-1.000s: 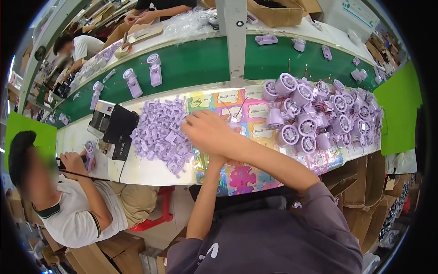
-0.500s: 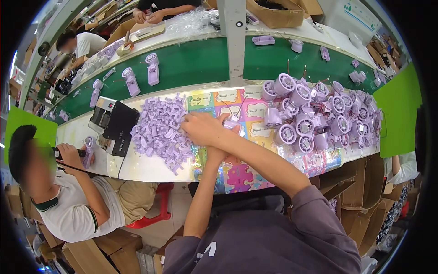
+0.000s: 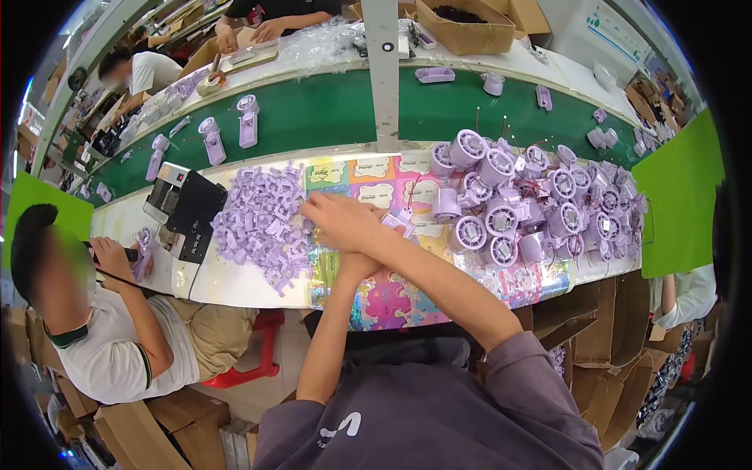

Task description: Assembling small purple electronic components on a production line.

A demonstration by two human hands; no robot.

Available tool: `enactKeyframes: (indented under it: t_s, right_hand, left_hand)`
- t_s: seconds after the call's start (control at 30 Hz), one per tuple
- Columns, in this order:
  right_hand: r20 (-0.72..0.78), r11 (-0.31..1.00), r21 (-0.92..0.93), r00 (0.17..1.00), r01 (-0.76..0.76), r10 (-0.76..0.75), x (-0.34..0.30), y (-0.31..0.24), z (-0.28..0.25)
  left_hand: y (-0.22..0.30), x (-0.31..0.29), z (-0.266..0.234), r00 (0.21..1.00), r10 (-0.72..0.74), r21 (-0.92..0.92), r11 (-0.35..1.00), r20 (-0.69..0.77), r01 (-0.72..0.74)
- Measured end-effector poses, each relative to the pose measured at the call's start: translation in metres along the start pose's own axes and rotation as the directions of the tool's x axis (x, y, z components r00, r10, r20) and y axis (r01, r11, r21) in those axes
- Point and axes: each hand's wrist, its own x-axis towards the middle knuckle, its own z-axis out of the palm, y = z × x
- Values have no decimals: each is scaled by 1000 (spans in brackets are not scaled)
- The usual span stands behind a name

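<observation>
My right forearm crosses over my left wrist. My right hand, back upward, has its bent fingers together at the right edge of a pile of small lilac plastic clips; whatever is in its fingertips is hidden. Beneath it, my left hand is mostly covered by the right forearm. It is closed on a lilac plastic housing with thin wires, which shows just past the right wrist. To the right is a heap of round lilac fan housings, many with wires sticking out.
Colourful printed sheets cover the table before me. A black bench device stands left of the clips. Beyond runs a green conveyor carrying lilac parts, with a metal post beside it. A seated co-worker is at left; green panels stand at both sides.
The whole view has shifted slightly, moving the scene left. My right hand stays at the edge of the clip pile, and less of my left fingers shows around the housing.
</observation>
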Motion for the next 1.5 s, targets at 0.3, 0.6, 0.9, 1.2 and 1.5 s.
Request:
enactKeyframes:
  t_s: [0.3, 0.6, 0.9, 1.2, 1.5]
  right_hand:
    - [144, 996, -62, 988, 64, -54, 5, 19, 19]
    - [-432, 886, 464, 879, 23, 204, -48, 3, -107]
    - [-171, 581, 789, 837, -199, 519, -128, 29, -115]
    - [-161, 611, 754, 835, -239, 526, -140, 18, -112]
    - [-54, 456, 867, 872, -200, 486, -136, 14, -93]
  left_hand:
    - [3, 5, 8, 1000, -16, -120, 993, 24, 18]
    - [-3, 10, -3, 976, -13, -195, 980, -216, -30]
    - [11, 20, -12, 983, -102, -349, 936, -151, 44]
    - [3, -30, -39, 939, -322, -828, 489, 123, 276]
    - [-2, -37, -41, 934, -299, -815, 480, 195, 324]
